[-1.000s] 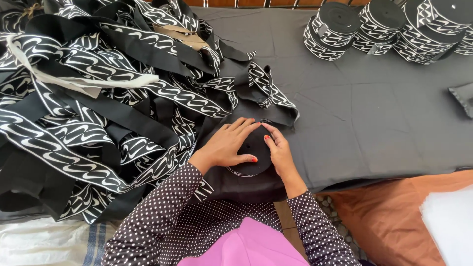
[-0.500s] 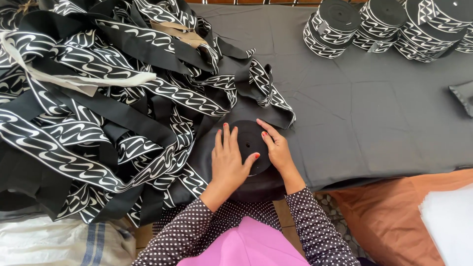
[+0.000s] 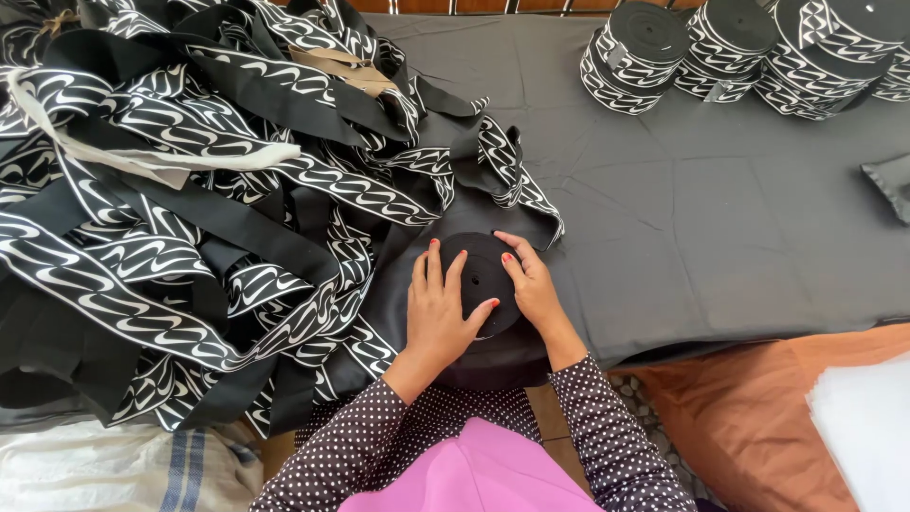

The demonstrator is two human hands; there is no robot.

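Head view: left hand (image 3: 438, 308) fingers spread flat on black tape roll (image 3: 482, 275), right hand (image 3: 531, 284) fingers curved against its rim; roll near bench (image 3: 720, 237) front edge, bare cloth rightward, loose patterned tape heap (image 3: 190, 218) crowding left

strap heap (image 3: 190, 218) left on table (image 3: 739, 237) | finished rolls (image 3: 739, 47) far right | roll (image 3: 483, 280) near edge, between
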